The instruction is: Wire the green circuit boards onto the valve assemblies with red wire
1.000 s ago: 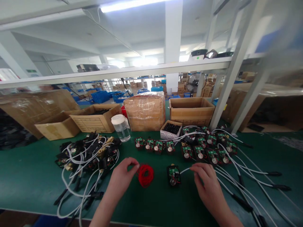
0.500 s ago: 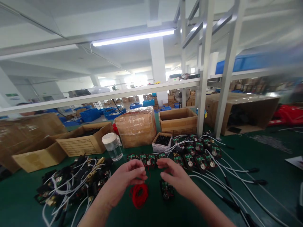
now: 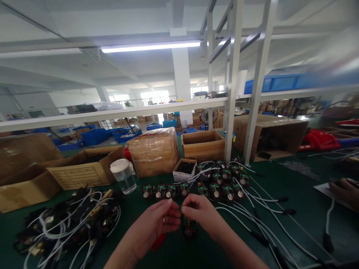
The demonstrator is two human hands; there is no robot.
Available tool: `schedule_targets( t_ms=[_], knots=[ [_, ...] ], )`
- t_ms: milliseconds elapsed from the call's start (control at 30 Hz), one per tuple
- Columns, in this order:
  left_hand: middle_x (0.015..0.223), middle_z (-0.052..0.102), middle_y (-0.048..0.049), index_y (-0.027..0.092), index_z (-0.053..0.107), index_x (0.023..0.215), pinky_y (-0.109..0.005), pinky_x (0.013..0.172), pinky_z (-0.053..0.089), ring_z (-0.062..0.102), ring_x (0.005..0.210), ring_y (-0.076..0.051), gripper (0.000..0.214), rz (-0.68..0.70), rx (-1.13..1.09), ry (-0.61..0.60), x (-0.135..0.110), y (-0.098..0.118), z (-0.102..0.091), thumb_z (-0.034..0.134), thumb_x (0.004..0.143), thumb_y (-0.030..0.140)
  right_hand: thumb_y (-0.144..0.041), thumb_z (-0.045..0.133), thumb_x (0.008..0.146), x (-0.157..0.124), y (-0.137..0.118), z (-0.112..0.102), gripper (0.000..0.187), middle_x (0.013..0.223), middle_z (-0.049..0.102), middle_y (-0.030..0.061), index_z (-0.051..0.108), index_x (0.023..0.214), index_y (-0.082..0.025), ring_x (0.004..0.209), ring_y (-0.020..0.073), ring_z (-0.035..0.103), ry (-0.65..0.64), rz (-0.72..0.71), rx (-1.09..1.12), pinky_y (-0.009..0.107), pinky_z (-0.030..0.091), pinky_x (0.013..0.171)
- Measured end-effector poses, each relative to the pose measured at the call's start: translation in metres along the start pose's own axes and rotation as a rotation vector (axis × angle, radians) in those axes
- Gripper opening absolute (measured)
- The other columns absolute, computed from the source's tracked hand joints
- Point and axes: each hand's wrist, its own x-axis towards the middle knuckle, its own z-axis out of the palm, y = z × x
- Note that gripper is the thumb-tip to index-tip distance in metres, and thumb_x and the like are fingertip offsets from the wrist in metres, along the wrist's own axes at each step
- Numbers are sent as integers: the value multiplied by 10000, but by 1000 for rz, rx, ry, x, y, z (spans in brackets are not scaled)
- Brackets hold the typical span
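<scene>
My left hand (image 3: 159,224) is over the table with its fingers loosely stretched toward my right hand, a ring on one finger. Nothing shows clearly in it. Thumb and forefinger of my right hand (image 3: 200,215) are pinched together close to the left fingertips; whatever they hold is too small to make out. Beneath the right hand lies a small green circuit board assembly (image 3: 189,231) with a round metal part, partly covered. A coil of red wire (image 3: 158,242) peeks out under my left hand, mostly hidden. Several similar board assemblies (image 3: 169,191) line up just beyond my hands.
Black parts with white cables (image 3: 70,224) are heaped at left, beside a lidded water jar (image 3: 123,176). Cardboard boxes (image 3: 153,153) and a small box of black pieces (image 3: 185,169) stand behind. White cables (image 3: 252,220) spread rightward. Another person's hand (image 3: 346,190) is at far right.
My hands have come closer together, and the right thumb and forefinger have closed into a pinch. The left hand now covers most of the red coil. The view has turned slightly right.
</scene>
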Motion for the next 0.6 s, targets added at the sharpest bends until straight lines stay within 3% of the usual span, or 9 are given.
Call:
schedule_targets(
  t_ms=[167,300,433,600],
  knots=[
    [956,748,-125,115,690,1004,-338,843,546,708,868,-205,342,-4,-97,-13,-1,-16,2,683,871,430,-306,688,774,-8,1,-7,156,658,548,-38,634,753,-161,618,112,475,39,53,57,246,352,589],
    [993,748,-100,147,684,1024,-358,911,528,701,930,-210,354,10,-2,-9,-3,-32,7,802,764,358,-316,680,782,-17,9,-11,165,662,564,-32,641,777,-155,619,117,488,38,91,34,247,360,591],
    [837,740,-44,166,697,906,-328,807,539,694,830,-205,349,91,201,109,2,-54,13,852,644,338,-287,653,795,-28,22,-17,130,670,586,-20,642,777,-159,634,132,517,53,121,-75,252,375,601],
    [865,759,-29,222,747,898,-299,795,549,702,845,-210,174,279,518,281,-3,-89,17,698,760,316,-200,641,796,-51,44,-22,44,730,613,-5,677,792,-175,685,149,558,96,85,-287,252,399,624]
  ],
)
